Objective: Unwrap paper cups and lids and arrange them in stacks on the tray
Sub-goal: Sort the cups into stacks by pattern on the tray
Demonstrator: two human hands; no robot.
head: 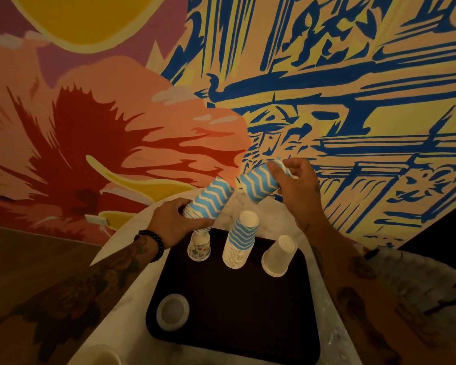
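Above the dark tray [221, 320], my left hand [173, 223] grips the rim end of a stack of blue-and-white zigzag cups [212, 200], held almost level. My right hand [296, 185] grips a second zigzag stack [259, 181]; a small gap separates the two stacks' facing ends. On the tray stand an upside-down zigzag cup stack [240, 241], an upside-down plain white cup stack [278, 256] to its right, and a small patterned cup [199, 247] to its left. A white lid [173, 312] lies at the tray's near left.
The tray rests on a round white marbled table [121, 314] against a brightly painted mural wall [116, 114]. Something pale [100, 355] sits at the table's near-left edge. Crumpled clear wrapping [411, 280] lies on the table to the right, under my right forearm.
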